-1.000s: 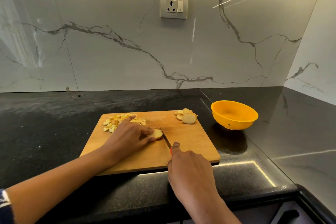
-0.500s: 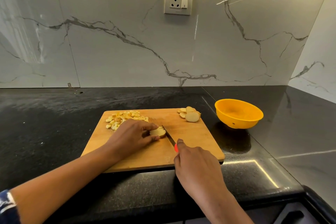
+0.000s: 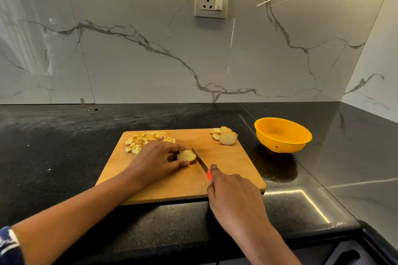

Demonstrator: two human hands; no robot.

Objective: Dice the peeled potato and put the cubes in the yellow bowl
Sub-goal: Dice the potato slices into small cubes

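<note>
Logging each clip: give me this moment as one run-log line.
phase: dicing | left hand steadies potato slices on cutting board | right hand holds knife | yellow bowl empty

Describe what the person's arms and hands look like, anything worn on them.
Both hands, the left hand and the right hand, are bare: no gloves, and no rings or watch visible. Both forearms are uncovered too. The only clothing in view is a dark blue sleeve edge with a white pattern on the left arm, at the lower left corner of the picture.
</note>
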